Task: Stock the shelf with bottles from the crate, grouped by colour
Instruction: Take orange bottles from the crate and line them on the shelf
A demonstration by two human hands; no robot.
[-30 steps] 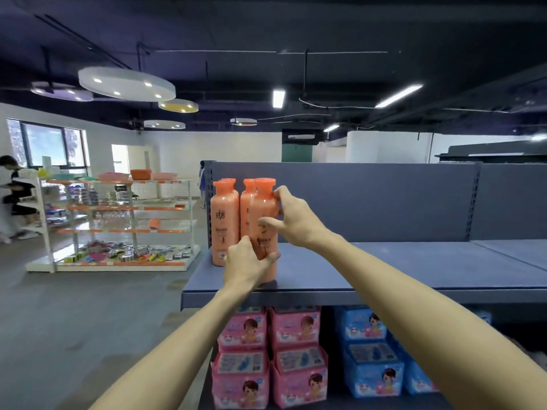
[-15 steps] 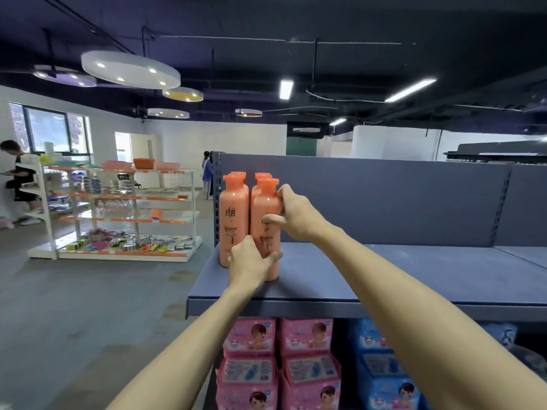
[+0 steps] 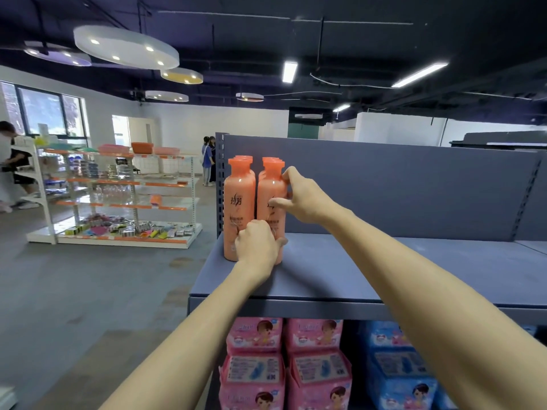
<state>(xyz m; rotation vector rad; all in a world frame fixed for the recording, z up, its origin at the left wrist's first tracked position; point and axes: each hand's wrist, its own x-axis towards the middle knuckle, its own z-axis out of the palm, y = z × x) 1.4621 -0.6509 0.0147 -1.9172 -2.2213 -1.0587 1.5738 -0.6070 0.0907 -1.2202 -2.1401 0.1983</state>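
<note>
Several orange bottles stand upright in two rows at the left end of the grey-blue shelf (image 3: 370,261). The front right orange bottle (image 3: 270,190) is held by both hands. My right hand (image 3: 299,195) grips its upper body from the right, thumb across the label. My left hand (image 3: 257,245) curls round its base. The front left orange bottle (image 3: 239,202) stands beside it, with more orange caps behind both. No crate is in view.
The shelf's grey back panel (image 3: 384,184) rises behind the bottles. Pink packs (image 3: 254,365) and blue packs (image 3: 396,371) fill the level below. A white and orange display rack (image 3: 118,199) stands across the floor at left, with people near it and farther back.
The front right bottle has been set upright and square beside the front left one. Both hands stay on it; the camera has moved closer and slightly right.
</note>
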